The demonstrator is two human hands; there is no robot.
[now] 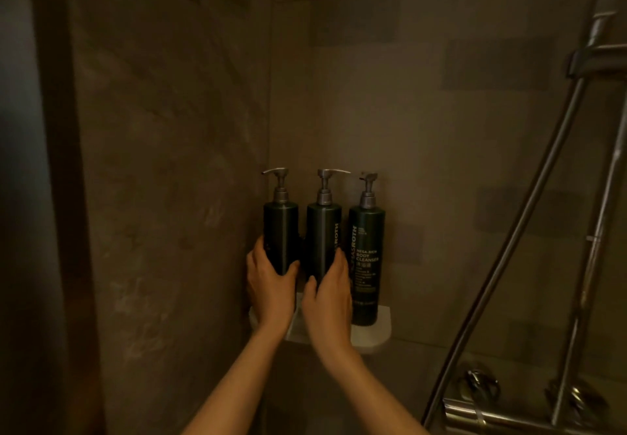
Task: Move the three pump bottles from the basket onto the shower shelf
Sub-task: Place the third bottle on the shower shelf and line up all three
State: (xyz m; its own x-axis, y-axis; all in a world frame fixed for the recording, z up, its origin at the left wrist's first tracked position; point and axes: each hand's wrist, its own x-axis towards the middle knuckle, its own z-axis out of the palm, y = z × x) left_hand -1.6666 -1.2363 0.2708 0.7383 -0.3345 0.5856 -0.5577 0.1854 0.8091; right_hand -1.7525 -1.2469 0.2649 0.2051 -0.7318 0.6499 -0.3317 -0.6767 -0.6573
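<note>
Three dark green pump bottles with silver pumps stand upright in a row on a small white corner shelf (pixel 380 331) in the shower. My left hand (pixel 269 290) wraps around the lower half of the left bottle (pixel 281 227). My right hand (pixel 327 299) grips the lower part of the middle bottle (pixel 324 231). The right bottle (pixel 367 265), labelled body cleanser, stands free with no hand on it. The hands hide the bases of the left and middle bottles. No basket is in view.
Brown tiled walls meet in the corner behind the shelf. A chrome shower rail (pixel 592 231), a hose (pixel 515 248) and the mixer bar with knobs (pixel 509 411) stand at the right. A dark door edge (pixel 61 197) runs down the left.
</note>
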